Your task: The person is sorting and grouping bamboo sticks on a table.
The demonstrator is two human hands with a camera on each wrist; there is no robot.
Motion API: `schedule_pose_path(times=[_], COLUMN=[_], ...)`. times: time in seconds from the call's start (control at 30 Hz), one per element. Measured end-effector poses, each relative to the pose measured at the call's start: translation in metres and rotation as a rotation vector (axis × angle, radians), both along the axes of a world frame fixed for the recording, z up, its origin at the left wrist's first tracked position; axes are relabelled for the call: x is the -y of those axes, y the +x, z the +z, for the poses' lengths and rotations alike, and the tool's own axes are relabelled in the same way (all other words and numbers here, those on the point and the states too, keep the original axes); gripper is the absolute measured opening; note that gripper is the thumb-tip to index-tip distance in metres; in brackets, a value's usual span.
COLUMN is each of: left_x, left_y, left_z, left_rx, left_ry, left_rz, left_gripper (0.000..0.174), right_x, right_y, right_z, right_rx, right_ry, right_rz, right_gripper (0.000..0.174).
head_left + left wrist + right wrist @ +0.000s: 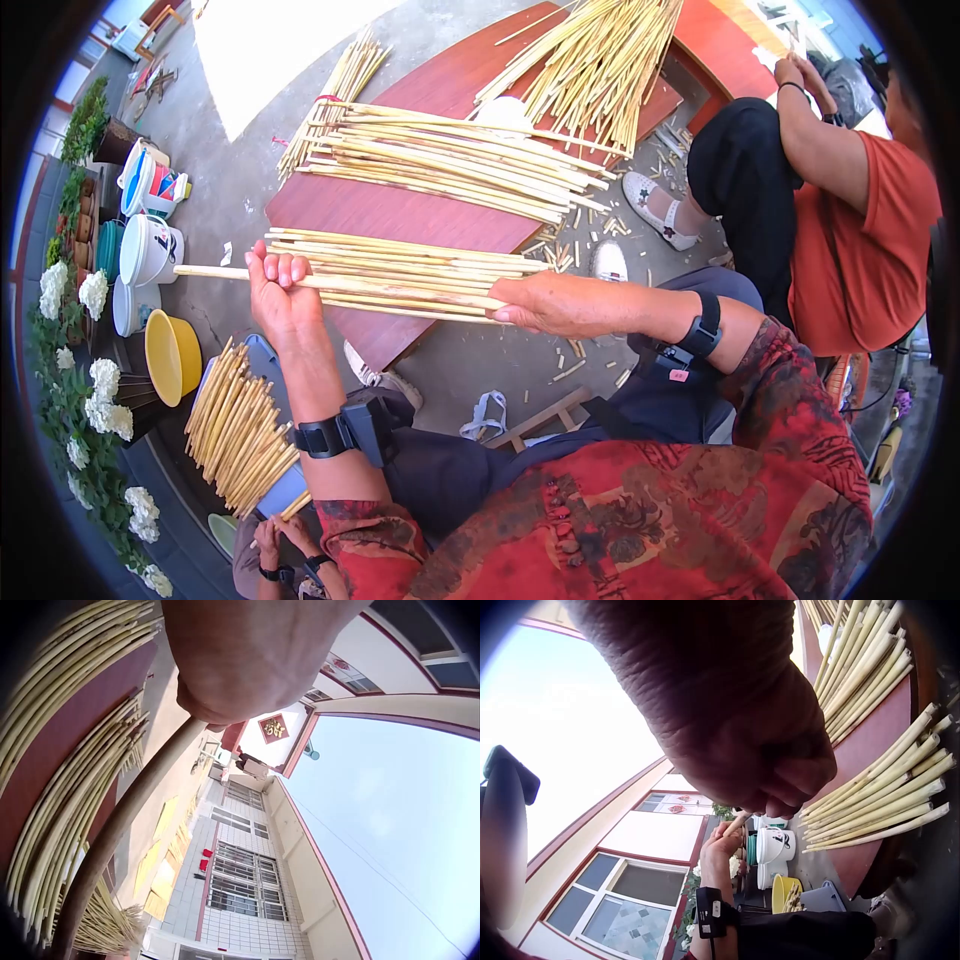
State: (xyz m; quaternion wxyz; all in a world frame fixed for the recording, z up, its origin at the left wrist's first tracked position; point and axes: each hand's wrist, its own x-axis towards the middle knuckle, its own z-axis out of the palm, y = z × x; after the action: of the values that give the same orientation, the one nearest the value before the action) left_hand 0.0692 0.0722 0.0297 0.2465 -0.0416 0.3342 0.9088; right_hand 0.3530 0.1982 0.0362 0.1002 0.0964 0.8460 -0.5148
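One long pale stalk (400, 290) (127, 812) (739, 823) is held above the red board (440, 207). My left hand (288, 305) (251, 660) has its fingers curled round it near the left end, which sticks out past the hand. At the other end my right hand (560, 303) (757, 750) grips the stalk, its fingertips partly hidden in the right wrist view. Directly beyond the held stalk lies a row of similar stalks (400, 250) (885, 787) on the board. Farther back is a second row (430, 150) (75, 802).
A large stalk pile (605, 65) and a smaller bundle (350, 80) lie at the back. Short cut pieces fill a blue container (292, 488) at left, near a yellow basin (172, 357) and white buckets (150, 250). Someone in an orange shirt (860, 250) sits at right. Scraps litter the floor.
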Motion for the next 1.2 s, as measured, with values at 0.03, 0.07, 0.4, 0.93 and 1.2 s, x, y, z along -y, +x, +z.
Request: schedule_pose_path(times=[0.03, 0.07, 0.4, 0.93, 1.2], left_x=[0.006, 0.009, -0.029, -0.041, -0.036], left_y=[-0.007, -0.011, 0.043, 0.127, 0.126], left_z=[0.002, 0.003, -0.005, -0.021, -0.021], left_rx=[-0.015, -0.007, -0.040, -0.152, -0.167], left_ry=[0.034, 0.043, -0.025, -0.072, -0.063], left_rz=[0.030, 0.023, -0.028, -0.535, -0.560], left_gripper=[0.023, 0.024, 0.023, 0.034, 0.041], right_x=[-0.002, -0.004, -0.013, -0.014, -0.006], right_y=[0.002, 0.003, -0.009, -0.049, -0.053], right_z=[0.003, 0.006, 0.002, -0.009, -0.011], right_rx=[-0.005, 0.027, -0.226, -0.146, -0.236], right_ry=[0.002, -0.043, 0.407, -0.169, 0.011], right_rz=[-0.002, -0.006, -0.192, -0.361, -0.406], right_gripper=[0.025, 0.024, 0.019, 0.024, 0.022])
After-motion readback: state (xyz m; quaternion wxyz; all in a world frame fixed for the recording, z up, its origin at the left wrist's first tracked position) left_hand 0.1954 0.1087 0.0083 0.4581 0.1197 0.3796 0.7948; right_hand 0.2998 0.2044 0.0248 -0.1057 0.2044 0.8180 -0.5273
